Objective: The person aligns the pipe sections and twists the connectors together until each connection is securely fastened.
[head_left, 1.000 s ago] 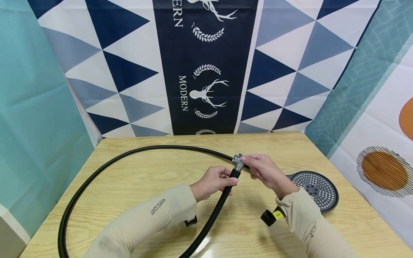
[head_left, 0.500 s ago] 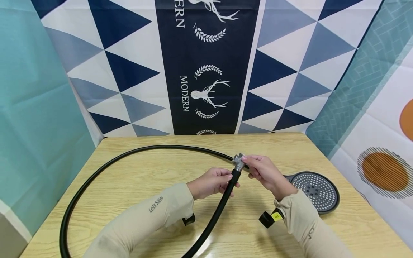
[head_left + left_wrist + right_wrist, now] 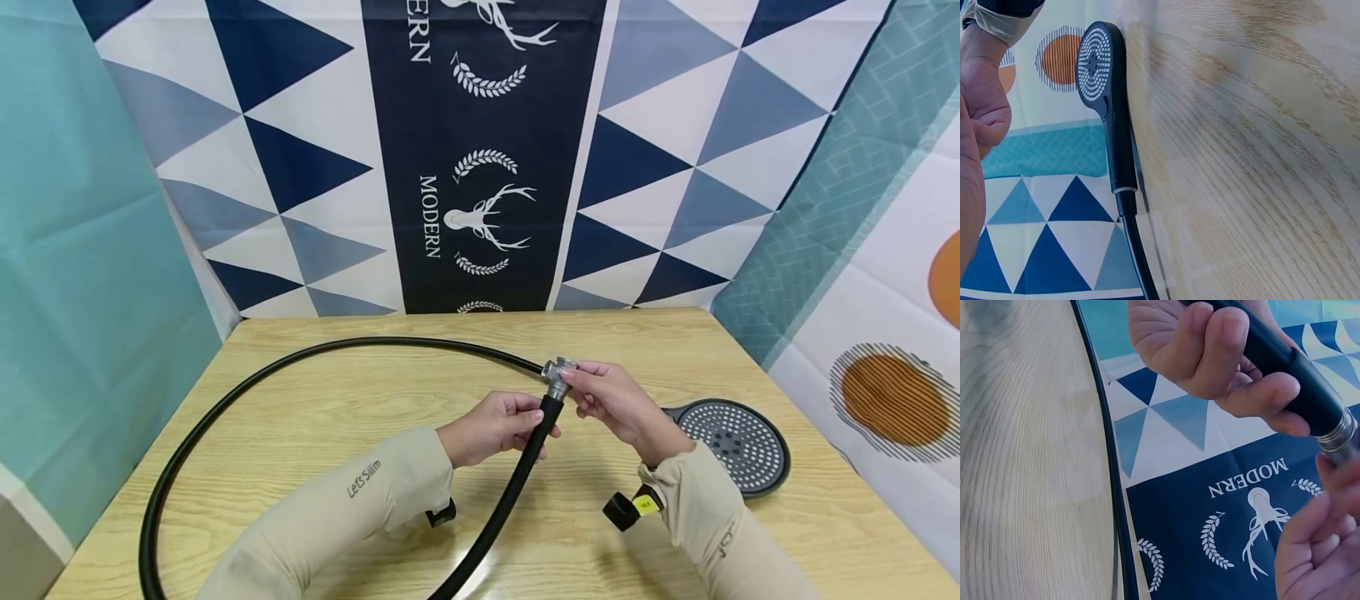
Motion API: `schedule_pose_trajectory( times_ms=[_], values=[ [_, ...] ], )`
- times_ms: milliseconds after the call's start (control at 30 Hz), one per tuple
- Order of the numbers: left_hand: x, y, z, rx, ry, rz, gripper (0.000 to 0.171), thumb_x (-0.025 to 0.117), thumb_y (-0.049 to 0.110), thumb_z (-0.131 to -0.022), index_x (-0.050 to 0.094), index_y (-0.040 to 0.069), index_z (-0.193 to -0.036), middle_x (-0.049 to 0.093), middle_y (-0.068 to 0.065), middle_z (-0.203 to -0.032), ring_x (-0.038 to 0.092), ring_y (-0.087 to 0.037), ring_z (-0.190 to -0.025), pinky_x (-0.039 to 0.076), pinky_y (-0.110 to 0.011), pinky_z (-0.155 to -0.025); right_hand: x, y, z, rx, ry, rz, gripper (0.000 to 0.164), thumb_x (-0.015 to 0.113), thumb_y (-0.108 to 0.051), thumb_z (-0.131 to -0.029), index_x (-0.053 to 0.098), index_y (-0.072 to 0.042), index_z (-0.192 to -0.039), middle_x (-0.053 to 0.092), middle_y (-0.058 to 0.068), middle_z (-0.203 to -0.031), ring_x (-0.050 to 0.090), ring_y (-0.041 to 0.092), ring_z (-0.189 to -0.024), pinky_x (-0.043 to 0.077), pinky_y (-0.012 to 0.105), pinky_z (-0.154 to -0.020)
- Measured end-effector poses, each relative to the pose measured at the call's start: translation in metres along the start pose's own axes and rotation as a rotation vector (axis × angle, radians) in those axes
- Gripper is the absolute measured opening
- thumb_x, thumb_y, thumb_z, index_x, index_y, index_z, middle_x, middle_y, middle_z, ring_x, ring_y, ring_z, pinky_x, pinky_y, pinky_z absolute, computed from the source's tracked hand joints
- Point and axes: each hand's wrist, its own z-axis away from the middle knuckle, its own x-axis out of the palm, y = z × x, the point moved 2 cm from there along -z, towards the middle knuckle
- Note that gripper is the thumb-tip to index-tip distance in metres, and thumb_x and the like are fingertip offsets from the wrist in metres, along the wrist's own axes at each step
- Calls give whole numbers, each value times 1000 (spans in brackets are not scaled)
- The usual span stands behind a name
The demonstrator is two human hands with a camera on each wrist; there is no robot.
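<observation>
My left hand point(image 3: 491, 427) grips the black shower hose point(image 3: 510, 492) just below its upper end, thumb in front and fingers wrapped behind. A silvery metal T-shaped fitting point(image 3: 553, 373) tops that end. My right hand point(image 3: 611, 402) pinches the fitting's right side between thumb and fingers. In the right wrist view, threads point(image 3: 1339, 432) show between the hose's thick black sleeve point(image 3: 1316, 394) and the fitting, which my right fingers point(image 3: 1300, 544) partly cover. Both hands are raised over the table.
A dark grey shower head point(image 3: 731, 446) lies on the wooden table point(image 3: 360, 400) beyond my right forearm, its handle joined to the hose in the left wrist view. The hose loops widely around the left side. Patterned cloths hang behind and at both sides.
My left thumb and fingers have shifted slightly on the hose. The fitting and the hose end have moved a little, staying between both hands. The shower head stays in place.
</observation>
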Motion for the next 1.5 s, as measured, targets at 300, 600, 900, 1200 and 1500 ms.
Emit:
schedule_pose_trajectory(
  times_ms=[300,600,900,1200,1500],
  values=[
    [0,1,1,-8,-4,-6,34,38,1,-102,42,-19,-130,65,-11,-99,63,-11,-69,53,-39,-82,3,4,-1,-72,-95,-107,24,51,-11,-100,72,-18,-90,69,-4,-82,65,6,-74,53,23,-70],
    [-2,0,0,-8,34,-27,32,40,1,-102,43,-19,-126,65,-18,-100,63,-10,-66,54,-39,-80,7,5,-3,-101,-74,-94,30,47,-10,-101,72,-20,-88,68,-5,-80,66,6,-75,53,24,-73],
    [2,6,1,-27,54,-85,30,43,1,-101,47,-18,-123,64,-20,-98,63,-12,-68,55,-38,-75,7,6,-2,-99,-77,-133,32,45,-8,-101,71,-18,-86,69,-4,-79,66,7,-74,53,24,-73],
    [4,7,-2,-32,107,-83,23,48,-1,-99,50,-16,-116,63,-11,-87,62,-12,-61,56,-36,-71,5,7,-1,-118,-97,-180,29,47,-9,-101,72,-17,-88,69,-3,-80,66,7,-74,54,24,-74],
    [2,4,-3,-102,35,-7,26,41,5,-103,47,-13,-120,58,-5,-90,62,-13,-66,54,-32,-74,3,9,0,-123,-115,-193,30,48,-9,-101,74,-17,-89,70,-3,-82,67,8,-76,53,24,-76]
  ],
)
